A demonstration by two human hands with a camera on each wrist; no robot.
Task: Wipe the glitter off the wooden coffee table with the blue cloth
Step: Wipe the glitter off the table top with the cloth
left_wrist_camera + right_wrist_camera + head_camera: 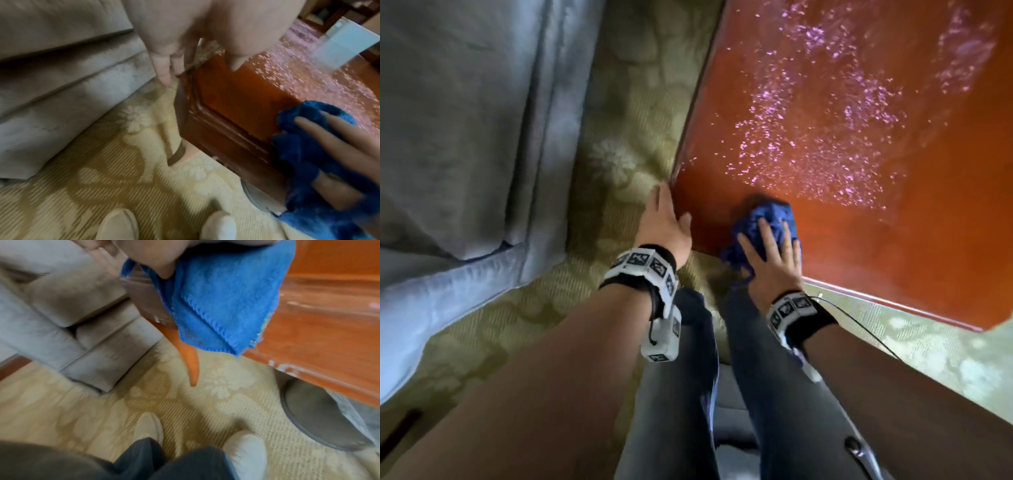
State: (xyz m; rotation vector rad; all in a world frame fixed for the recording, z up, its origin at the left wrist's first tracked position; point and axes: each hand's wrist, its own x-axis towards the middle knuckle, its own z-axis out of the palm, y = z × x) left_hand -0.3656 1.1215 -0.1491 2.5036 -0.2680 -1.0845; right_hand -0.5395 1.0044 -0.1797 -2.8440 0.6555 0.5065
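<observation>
Microfibre blue cloth (763, 222): soft, light, bunching under my right hand (770, 260), whose spread fingers are pressing it flat at the coffee table (893, 240) corner. Loose glitter (808, 137) is lying beyond; I am judging a flat palm best. Left hand (664, 226) is resting open-fingered on the table edge, holding nothing.

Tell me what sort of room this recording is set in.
Most likely a home living room: a grey upholstered sofa stands beside a wooden coffee table, both on a patterned beige carpet. Pink glitter covers the tabletop.

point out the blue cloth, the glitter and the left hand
blue cloth (770, 214), head view, bunched top beyond the fingers
glitter (808, 144), head view, dense patch on the tabletop
left hand (666, 224), head view, back of the hand
</observation>
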